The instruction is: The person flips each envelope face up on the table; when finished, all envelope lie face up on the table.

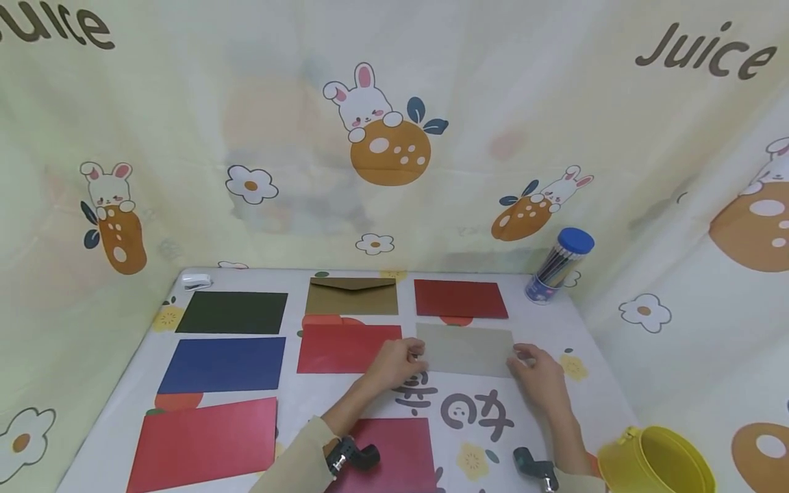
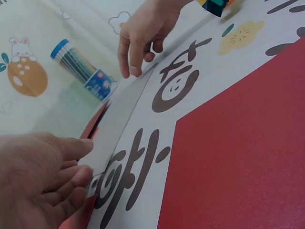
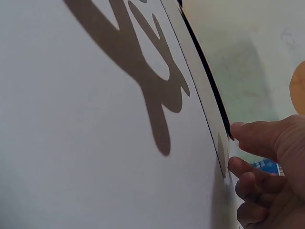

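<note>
A light grey envelope (image 1: 466, 350) lies flat in the right half of the table, with one hand at each short side. At its left edge is my left hand (image 1: 393, 363), thumb and fingers relaxed and slightly apart, overlapping the right end of a red envelope (image 1: 339, 348). My right hand (image 1: 542, 380) is at the opposite edge, its fingertips right by the corner. In the left wrist view the right hand's fingers (image 2: 136, 59) point loosely down. The right wrist view has the thumb and fingers beside the envelope's end, not curled round it.
Around lie a dark green envelope (image 1: 233, 313), a blue one (image 1: 222, 365), a gold one with a flap (image 1: 353, 301), a dark red one (image 1: 461, 299) and pink-red ones (image 1: 206, 441) nearer. A pencil tub (image 1: 559, 266), yellow bucket (image 1: 622, 465) and white stapler-like object (image 1: 196, 281) stand near edges.
</note>
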`<act>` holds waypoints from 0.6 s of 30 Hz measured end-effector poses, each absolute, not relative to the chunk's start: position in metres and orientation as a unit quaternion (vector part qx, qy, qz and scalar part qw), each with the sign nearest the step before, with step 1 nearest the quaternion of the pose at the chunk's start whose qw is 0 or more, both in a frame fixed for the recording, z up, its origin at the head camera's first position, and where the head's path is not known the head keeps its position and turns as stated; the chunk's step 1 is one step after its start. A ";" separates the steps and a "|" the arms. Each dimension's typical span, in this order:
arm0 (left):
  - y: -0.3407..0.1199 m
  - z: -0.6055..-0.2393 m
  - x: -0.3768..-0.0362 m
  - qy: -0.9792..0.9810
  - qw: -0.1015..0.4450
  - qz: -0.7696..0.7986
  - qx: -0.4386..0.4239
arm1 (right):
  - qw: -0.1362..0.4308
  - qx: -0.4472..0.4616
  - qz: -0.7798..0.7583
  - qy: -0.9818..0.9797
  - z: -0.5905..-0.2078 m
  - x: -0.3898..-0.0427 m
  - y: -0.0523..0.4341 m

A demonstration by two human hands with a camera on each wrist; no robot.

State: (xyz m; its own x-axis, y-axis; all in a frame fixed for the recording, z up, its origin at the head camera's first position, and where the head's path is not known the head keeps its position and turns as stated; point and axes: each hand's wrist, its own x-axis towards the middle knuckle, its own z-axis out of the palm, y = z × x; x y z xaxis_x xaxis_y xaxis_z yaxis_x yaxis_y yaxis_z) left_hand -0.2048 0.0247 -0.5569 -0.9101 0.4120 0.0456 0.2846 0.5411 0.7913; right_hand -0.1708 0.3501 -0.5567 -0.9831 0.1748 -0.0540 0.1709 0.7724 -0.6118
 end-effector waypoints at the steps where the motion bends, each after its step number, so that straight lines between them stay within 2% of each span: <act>1: 0.025 -0.557 -0.204 0.875 0.073 0.436 0.198 | 0.003 -0.093 0.325 -0.941 -0.557 -0.171 0.350; 14: 0.034 -0.557 -0.200 0.865 0.091 0.452 0.198 | -0.001 -0.126 0.368 -0.921 -0.555 -0.169 0.355; 18: 0.033 -0.554 -0.199 0.868 0.078 0.457 0.181 | -0.006 -0.133 0.376 -0.917 -0.552 -0.168 0.352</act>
State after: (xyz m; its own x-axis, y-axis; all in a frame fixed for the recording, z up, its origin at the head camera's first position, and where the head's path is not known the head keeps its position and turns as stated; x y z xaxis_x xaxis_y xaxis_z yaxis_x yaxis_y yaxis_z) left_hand -0.1991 0.0334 -0.5540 -0.9222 0.3856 0.0302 0.2432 0.5173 0.8205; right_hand -0.1683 0.3522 -0.5521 -0.9646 0.2394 -0.1107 0.2482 0.6821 -0.6879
